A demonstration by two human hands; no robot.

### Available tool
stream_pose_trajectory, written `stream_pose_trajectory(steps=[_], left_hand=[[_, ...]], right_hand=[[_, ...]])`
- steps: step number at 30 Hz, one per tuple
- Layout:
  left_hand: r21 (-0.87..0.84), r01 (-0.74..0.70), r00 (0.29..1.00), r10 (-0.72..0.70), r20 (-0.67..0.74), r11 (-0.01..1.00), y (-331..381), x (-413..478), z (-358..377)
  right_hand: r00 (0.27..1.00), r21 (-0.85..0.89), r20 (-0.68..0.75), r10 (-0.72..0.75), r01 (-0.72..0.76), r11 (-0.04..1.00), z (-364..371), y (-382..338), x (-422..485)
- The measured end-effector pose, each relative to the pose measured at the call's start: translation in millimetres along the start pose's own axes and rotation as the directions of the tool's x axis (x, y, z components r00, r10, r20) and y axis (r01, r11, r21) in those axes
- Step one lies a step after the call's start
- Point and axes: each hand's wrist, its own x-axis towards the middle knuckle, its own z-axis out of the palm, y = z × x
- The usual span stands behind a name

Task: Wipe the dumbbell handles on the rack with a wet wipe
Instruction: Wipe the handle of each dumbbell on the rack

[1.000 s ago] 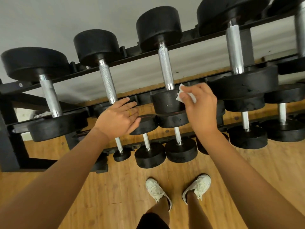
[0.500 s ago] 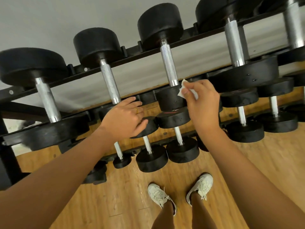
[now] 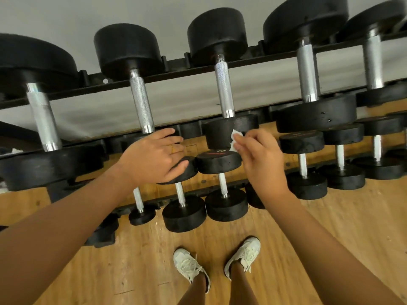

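Wooden floor [image 3: 330, 238], dumbbell rack [image 3: 176, 74], right hand [image 3: 262, 155] pinching wet wipe [image 3: 235, 139], red label [image 3: 217, 153] illegible

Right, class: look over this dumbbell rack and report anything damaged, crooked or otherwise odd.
The near head of the large top-tier dumbbell, beside the right hand, has a few small pale chips in its black coating. Everything else sits evenly on the rack; nothing else stands out.

Wet wipe [image 3: 237, 138] mostly hidden by right hand [image 3: 262, 160], leftmost dumbbell [image 3: 43, 122] cut by edge
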Motion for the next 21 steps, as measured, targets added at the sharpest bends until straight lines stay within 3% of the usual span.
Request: stream_pose_trajectory(steps=[5,9,13,15,18,21], left_hand=[[0.033,0.008,1.0,-0.008,-0.001,0.999,2.4,-1.9,3.0],[0.049,0.024,1.0,-0.024,0.0,0.999,3.0,-2.4,7.0],[0.057,0.038,0.999,-0.037,-0.016,0.998,2.9,-3.6,7.7],[0.057,0.05,0.999,-0.049,-0.012,0.997,4.0,-3.3,7.8],[0.059,0.066,0.998,-0.065,-0.02,0.996,4.8,-3.0,8.8],[0.061,0.071,0.997,-0.069,-0.035,0.996,4.6,-4.2,10.3]], right_hand=[[0.995,-0.061,0.0,-0.097,0.097,0.993,-1.4,-9.4,44.7],[0.941,-0.193,0.136,-0.309,0.331,0.924,-15.5,1.7,42.1],[0.891,-0.235,0.227,-0.394,0.443,0.865,-20.5,-4.5,56.4],[0.821,-0.246,0.362,-0.441,0.54,0.805,-8.6,-19.5,76.6],[0.647,-0.154,0.589,-0.484,0.678,0.719,-1.3,-28.0,107.3],[0.533,-0.075,0.734,-0.42,0.679,0.73,-15.6,-29.9,131.9]])
